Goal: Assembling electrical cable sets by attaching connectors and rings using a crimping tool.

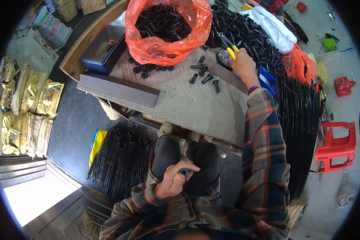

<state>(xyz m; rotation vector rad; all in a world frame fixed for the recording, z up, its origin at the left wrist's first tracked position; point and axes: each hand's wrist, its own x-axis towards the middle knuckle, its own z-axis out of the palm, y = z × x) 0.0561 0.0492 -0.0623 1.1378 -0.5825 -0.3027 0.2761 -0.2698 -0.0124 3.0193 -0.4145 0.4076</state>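
Left hand [173,182], lower centre: closed around small black cylindrical part [184,172]. Right hand [241,61], upper right over surface [196,108]: gripping yellow-handled pliers [231,52] beside loose black parts [206,76].

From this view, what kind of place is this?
Likely a small assembly workshop: a worktable strewn with black plastic parts, an orange bag full of them, and bundled black rods on the floor.
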